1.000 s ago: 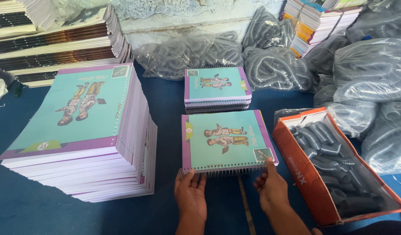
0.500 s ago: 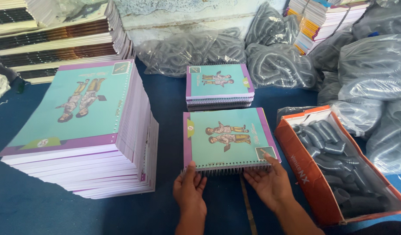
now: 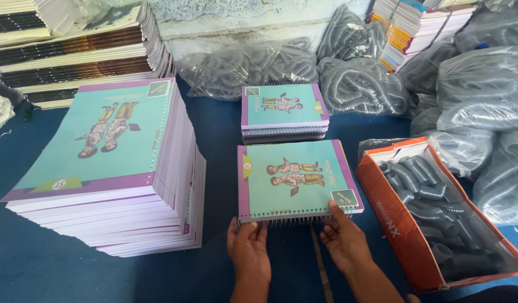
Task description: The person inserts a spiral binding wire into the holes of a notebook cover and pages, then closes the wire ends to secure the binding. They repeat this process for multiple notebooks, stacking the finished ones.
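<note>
A teal notebook with a purple border (image 3: 295,178) lies in front of me on the blue surface, a dark spiral coil along its near edge. My left hand (image 3: 249,249) touches the coil at the near left corner. My right hand (image 3: 343,238) grips the near right corner, thumb on the cover. Behind it sits a short pile of bound notebooks (image 3: 283,112). A tall stack of unbound teal notebooks (image 3: 110,168) stands to the left.
An open orange box of grey spiral coils (image 3: 438,219) lies at the right. Plastic bags of coils (image 3: 483,95) fill the back and right. More book stacks (image 3: 73,50) stand at back left, and others (image 3: 410,28) at back right.
My right hand has moved up onto the notebook's near right corner, thumb on the cover. My left hand has stayed at the near left corner.
</note>
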